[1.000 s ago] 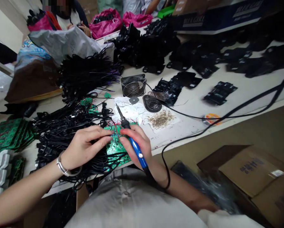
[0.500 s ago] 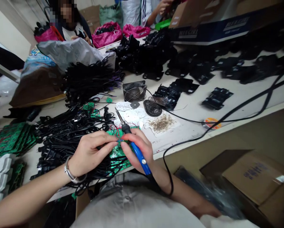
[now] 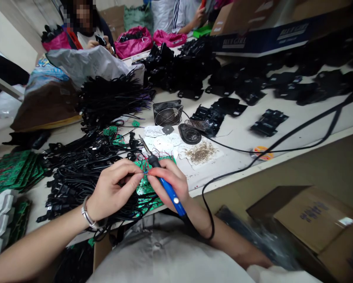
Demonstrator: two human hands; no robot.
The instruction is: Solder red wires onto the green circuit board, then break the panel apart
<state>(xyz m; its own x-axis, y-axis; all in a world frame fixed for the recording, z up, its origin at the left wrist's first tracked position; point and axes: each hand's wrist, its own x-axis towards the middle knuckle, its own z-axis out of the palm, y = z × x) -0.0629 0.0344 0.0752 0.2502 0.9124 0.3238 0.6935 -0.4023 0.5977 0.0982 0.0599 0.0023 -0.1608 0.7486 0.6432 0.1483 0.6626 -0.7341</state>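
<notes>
My right hand (image 3: pixel 178 181) is closed around the blue handle of a soldering iron (image 3: pixel 170 190), whose bare metal tip points up and away to the left. Its thumb and forefinger also meet at a small thin blue wire (image 3: pixel 146 172). On the other side, my left hand (image 3: pixel 113 190) pinches that wire between thumb and forefinger; the wire's ends are too small to make out. Beneath both hands lies a green circuit board panel (image 3: pixel 144 188) with thin red wires. Black power cords (image 3: pixel 76 177) are heaped beside my left hand.
Stacked green boards (image 3: pixel 17 169) lie at the left. A small fan (image 3: pixel 167 113) stands beyond my hands, near a soldering iron stand (image 3: pixel 190 133). The iron's black cable (image 3: pixel 232 173) loops along the table edge. Black plastic housings (image 3: pixel 176 67) pile up behind. Two co-workers sit across.
Both hands have shifted slightly left with the wire and the soldering iron. A small gap now shows between the fingertips of the two hands.
</notes>
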